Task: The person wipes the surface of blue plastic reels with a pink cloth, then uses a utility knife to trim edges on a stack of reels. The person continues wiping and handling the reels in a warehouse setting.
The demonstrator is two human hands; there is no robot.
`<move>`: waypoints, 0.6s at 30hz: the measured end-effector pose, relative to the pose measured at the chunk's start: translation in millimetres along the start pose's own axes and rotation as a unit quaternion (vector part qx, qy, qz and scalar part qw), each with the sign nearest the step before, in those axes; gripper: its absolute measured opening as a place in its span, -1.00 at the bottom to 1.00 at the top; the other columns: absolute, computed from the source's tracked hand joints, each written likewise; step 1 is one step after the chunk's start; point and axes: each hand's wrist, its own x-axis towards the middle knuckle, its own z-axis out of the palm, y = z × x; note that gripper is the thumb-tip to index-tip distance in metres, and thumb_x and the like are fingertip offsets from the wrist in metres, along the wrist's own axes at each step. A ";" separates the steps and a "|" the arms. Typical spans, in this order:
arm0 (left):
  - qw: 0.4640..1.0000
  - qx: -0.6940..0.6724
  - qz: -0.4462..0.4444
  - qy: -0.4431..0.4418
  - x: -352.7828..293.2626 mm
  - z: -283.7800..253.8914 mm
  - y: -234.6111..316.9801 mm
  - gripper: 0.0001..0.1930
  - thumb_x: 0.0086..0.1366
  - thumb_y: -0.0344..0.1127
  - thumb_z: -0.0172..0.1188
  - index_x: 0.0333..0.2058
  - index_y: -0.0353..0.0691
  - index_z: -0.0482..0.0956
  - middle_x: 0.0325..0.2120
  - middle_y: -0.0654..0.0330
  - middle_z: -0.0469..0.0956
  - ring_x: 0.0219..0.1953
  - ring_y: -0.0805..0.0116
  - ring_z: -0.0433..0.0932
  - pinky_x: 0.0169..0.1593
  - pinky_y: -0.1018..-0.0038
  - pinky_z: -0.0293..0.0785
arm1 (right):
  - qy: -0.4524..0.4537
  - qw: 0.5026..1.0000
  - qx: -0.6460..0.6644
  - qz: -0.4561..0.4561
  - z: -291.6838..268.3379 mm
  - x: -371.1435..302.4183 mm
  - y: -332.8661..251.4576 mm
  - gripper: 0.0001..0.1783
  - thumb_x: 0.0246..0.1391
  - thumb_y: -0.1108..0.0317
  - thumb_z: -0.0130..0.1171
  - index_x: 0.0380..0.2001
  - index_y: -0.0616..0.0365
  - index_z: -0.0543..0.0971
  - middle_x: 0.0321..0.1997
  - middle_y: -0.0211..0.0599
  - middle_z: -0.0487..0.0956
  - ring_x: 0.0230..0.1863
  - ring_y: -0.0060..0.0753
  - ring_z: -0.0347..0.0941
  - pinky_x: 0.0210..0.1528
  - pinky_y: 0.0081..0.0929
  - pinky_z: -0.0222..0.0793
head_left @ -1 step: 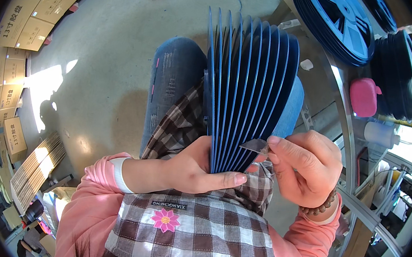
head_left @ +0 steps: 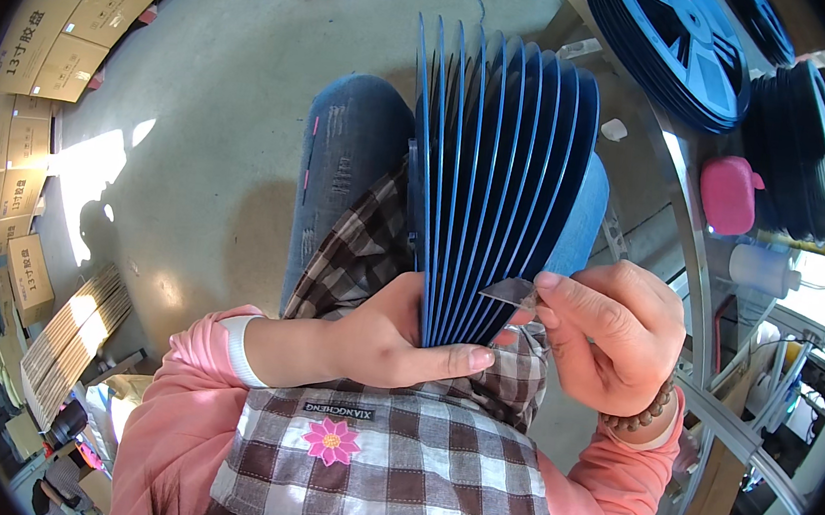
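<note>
A fanned stack of thin blue plastic reel discs point(head_left: 480, 184) stands on edge over my lap, between my knees. My left hand point(head_left: 395, 331) is wrapped round the near end of the stack, its thumb lying across the edges. Between thumb and fingers, my right hand point(head_left: 616, 334) pinches a small flat grey blade point(head_left: 508, 291). The blade lies against or just over the disc edges at the near right; whether it touches them I cannot tell. Part of the left hand's fingers is hidden behind the discs.
Blue reels point(head_left: 681, 44) and a stack of dark reels point(head_left: 800, 158) sit on a metal-framed bench at the right, near a pink container point(head_left: 729, 195) and a white bottle point(head_left: 763, 269). Cardboard boxes point(head_left: 71, 66) line the left. A checked apron point(head_left: 390, 466) covers my lap.
</note>
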 end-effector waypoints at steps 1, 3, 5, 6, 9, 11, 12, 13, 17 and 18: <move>1.000 0.006 0.001 -0.004 -0.6 -2.3 -2.3 -0.62 0.29 -0.42 0.22 0.07 -0.36 0.45 -0.13 0.13 0.61 -0.08 0.46 0.57 -0.02 0.52 0.50 | 0.001 1.000 0.000 0.002 -0.3 0.2 0.5 -0.67 -0.28 0.54 0.38 -0.30 0.17 0.65 -0.57 -0.37 0.50 -0.65 -0.46 0.37 -0.65 -0.57 0.16; 0.999 0.033 -0.016 -0.029 -1.6 -5.9 -0.4 -0.53 0.29 -0.48 0.17 0.17 -0.32 0.30 0.02 0.09 0.47 0.06 0.36 0.45 0.08 0.42 0.44 | -0.032 0.999 0.001 -0.010 -4.5 2.1 -2.2 -0.67 -0.29 0.52 0.38 -0.32 0.15 0.65 -0.57 -0.38 0.49 -0.65 -0.47 0.37 -0.66 -0.57 0.15; 0.995 0.066 -0.041 -0.060 -1.3 -9.4 5.2 -0.37 0.30 -0.57 0.11 0.30 -0.24 0.08 0.23 0.03 0.26 0.26 0.22 0.28 0.24 0.27 0.35 | -0.061 0.998 0.003 -0.023 -7.4 2.0 -3.7 -0.67 -0.30 0.48 0.38 -0.31 0.12 0.65 -0.58 -0.43 0.46 -0.66 -0.48 0.37 -0.66 -0.56 0.17; 0.993 0.077 -0.048 -0.071 -1.4 -10.0 6.3 -0.31 0.30 -0.59 0.08 0.34 -0.21 0.00 0.30 0.01 0.19 0.33 0.17 0.22 0.29 0.21 0.32 | -0.074 0.997 0.005 -0.031 -8.7 1.7 -3.7 -0.65 -0.30 0.45 0.38 -0.30 0.11 0.65 -0.59 -0.47 0.43 -0.66 -0.49 0.36 -0.66 -0.55 0.19; 0.993 0.070 -0.042 -0.088 -1.5 -11.5 3.0 -0.28 0.30 -0.56 0.11 0.35 -0.18 -0.03 0.30 -0.04 0.19 0.32 0.14 0.23 0.30 0.19 0.29 | -0.049 0.998 0.036 -0.003 -12.0 5.2 -0.7 -0.65 -0.27 0.50 0.37 -0.27 0.13 0.65 -0.55 -0.47 0.47 -0.63 -0.48 0.41 -0.63 -0.54 0.27; 0.991 0.051 -0.039 -0.114 0.4 -12.7 2.1 -0.24 0.28 -0.55 0.13 0.37 -0.17 -0.07 0.30 -0.07 0.19 0.31 0.13 0.25 0.31 0.18 0.26 | 0.016 0.998 0.043 0.047 -10.5 9.8 -0.3 -0.66 -0.23 0.56 0.36 -0.26 0.16 0.65 -0.52 -0.42 0.52 -0.60 -0.46 0.44 -0.61 -0.55 0.30; 0.990 0.038 -0.060 -0.118 -0.6 -10.8 7.4 -0.22 0.28 -0.55 0.12 0.38 -0.18 -0.11 0.28 -0.11 0.23 0.30 0.11 0.27 0.33 0.17 0.22 | 0.023 0.996 0.041 0.079 -12.8 13.8 -1.3 -0.69 -0.17 0.64 0.32 -0.25 0.22 0.64 -0.47 -0.30 0.56 -0.56 -0.45 0.49 -0.58 -0.57 0.34; 0.994 0.025 -0.053 -0.095 -1.4 -9.0 6.5 -0.33 0.27 -0.53 0.15 0.30 -0.25 0.05 0.22 -0.06 0.30 0.24 0.19 0.33 0.28 0.25 0.27 | 0.033 0.994 0.048 0.089 -11.9 16.7 -0.3 -0.70 -0.15 0.64 0.32 -0.25 0.23 0.64 -0.47 -0.29 0.56 -0.55 -0.45 0.49 -0.57 -0.58 0.34; 0.998 0.000 -0.040 -0.051 -2.4 -3.0 4.6 -0.51 0.24 -0.50 0.17 0.16 -0.38 0.35 0.10 0.07 0.45 0.12 0.36 0.46 0.19 0.39 0.36 | 0.046 0.992 0.061 0.105 -8.5 26.2 2.5 -0.75 -0.12 0.62 0.33 -0.27 0.25 0.64 -0.45 -0.26 0.54 -0.55 -0.47 0.49 -0.56 -0.61 0.34; 0.998 -0.001 -0.042 -0.052 -2.3 -2.8 5.1 -0.50 0.24 -0.51 0.15 0.17 -0.38 0.34 0.10 0.08 0.45 0.11 0.36 0.46 0.20 0.39 0.35 | 0.041 0.992 0.058 0.104 -8.4 28.3 1.9 -0.76 -0.12 0.62 0.33 -0.28 0.24 0.65 -0.45 -0.26 0.54 -0.55 -0.47 0.49 -0.57 -0.61 0.33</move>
